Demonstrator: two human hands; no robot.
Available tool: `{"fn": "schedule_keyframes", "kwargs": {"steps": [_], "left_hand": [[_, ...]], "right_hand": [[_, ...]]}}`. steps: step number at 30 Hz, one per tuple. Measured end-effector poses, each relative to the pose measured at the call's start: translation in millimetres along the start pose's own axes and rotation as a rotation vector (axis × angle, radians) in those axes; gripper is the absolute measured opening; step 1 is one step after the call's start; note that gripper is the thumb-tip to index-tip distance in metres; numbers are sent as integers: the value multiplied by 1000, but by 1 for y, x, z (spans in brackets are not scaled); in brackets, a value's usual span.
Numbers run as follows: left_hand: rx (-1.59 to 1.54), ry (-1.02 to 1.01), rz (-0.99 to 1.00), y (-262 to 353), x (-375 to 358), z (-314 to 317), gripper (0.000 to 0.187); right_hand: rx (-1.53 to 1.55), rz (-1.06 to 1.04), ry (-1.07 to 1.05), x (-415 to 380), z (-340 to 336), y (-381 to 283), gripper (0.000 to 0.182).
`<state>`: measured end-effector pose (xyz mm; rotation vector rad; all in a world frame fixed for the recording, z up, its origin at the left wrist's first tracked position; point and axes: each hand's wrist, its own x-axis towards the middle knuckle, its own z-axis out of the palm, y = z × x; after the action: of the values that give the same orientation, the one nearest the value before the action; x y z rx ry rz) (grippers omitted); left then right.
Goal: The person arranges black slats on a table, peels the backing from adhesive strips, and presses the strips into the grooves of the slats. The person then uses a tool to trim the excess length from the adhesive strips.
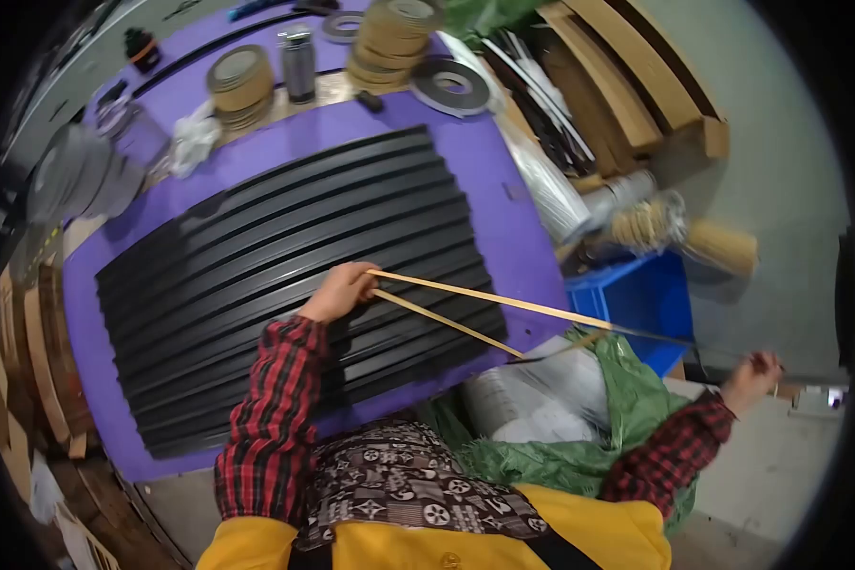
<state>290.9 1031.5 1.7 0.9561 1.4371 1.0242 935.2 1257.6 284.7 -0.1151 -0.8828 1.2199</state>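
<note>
My left hand (pixel 337 290) is closed on a narrow yellowish tape strip (pixel 484 296), above the middle of a black ribbed panel (pixel 285 256). Two lengths of the strip run from these fingers to the right. The lower length bends back up near the table's right edge, while the upper one turns dark and thin toward my right hand (pixel 752 382). That hand is stretched far out to the right, past the table, with its fingers pinched together. The far end of the strip is blurred near it. The panel lies flat, ribs up, on a purple tabletop (pixel 518 218).
Along the table's back stand tape rolls (pixel 240 85), a metal can (pixel 297 64) and a flat grey roll (pixel 451 87). To the right are a blue bin (pixel 651 304), a green sack (pixel 627 380) and cardboard boxes (pixel 627 76). More cardboard (pixel 47 351) leans at the left.
</note>
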Motion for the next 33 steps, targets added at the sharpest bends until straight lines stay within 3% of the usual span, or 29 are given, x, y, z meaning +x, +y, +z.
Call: {"fn": "schedule_keyframes", "kwargs": {"steps": [1, 2, 3, 6, 7, 8, 12, 13, 14, 15, 16, 17, 19, 21, 22, 23, 26, 29, 33], "left_hand": [[12, 48, 42, -13, 1, -5, 20], [-53, 66, 61, -18, 0, -6, 21], [-259, 202, -21, -13, 1, 5, 18], [625, -101, 481, 14, -2, 111, 18], [77, -311, 413, 18, -24, 177, 25], [81, -278, 409, 27, -41, 152, 25], [-94, -592, 374, 58, -168, 12, 29], [43, 11, 473, -6, -172, -24, 25], [270, 429, 373, -36, -200, -93, 19], [368, 718, 308, -60, -242, -155, 21], [496, 865, -32, -87, -283, -207, 18], [591, 1172, -27, -110, -323, -241, 14], [674, 1427, -229, -145, -383, -284, 11], [737, 1508, -248, -177, -405, -301, 14], [538, 1388, -243, -183, -409, -306, 15], [342, 1264, -232, -188, -412, -311, 17], [232, 1237, -294, -183, -411, -314, 14], [208, 1275, -274, -187, -410, -316, 13], [147, 1306, -246, -188, -409, -316, 12]], "right_hand": [[-925, -212, -163, 15, 23, -23, 9], [-1801, -583, -116, 30, 48, -45, 6], [-1891, -806, 13, 39, 106, -32, 9], [-1542, -794, -235, 13, 283, 94, 18], [-1468, -710, -391, -2, 331, 143, 21], [-1395, -584, -550, -23, 372, 193, 24], [-1225, 166, -1049, -161, 470, 388, 37], [-1193, 282, -1162, -206, 484, 430, 40], [-1054, 175, -1256, -251, 488, 468, 36], [-1035, 247, -1340, -287, 488, 499, 39], [-1016, 326, -1422, -318, 492, 523, 42], [-1001, 457, -1449, -350, 507, 539, 41], [-902, 696, -1481, -417, 531, 563, 38], [-772, 1012, -1465, -476, 546, 582, 32], [-724, 1230, -1440, -504, 556, 589, 29], [-677, 1339, -1397, -534, 562, 596, 25], [-546, 1535, -1306, -608, 582, 605, 17], [-705, 1355, -1468, -655, 586, 619, 12], [-844, 1272, -1580, -675, 594, 634, 11]]}}
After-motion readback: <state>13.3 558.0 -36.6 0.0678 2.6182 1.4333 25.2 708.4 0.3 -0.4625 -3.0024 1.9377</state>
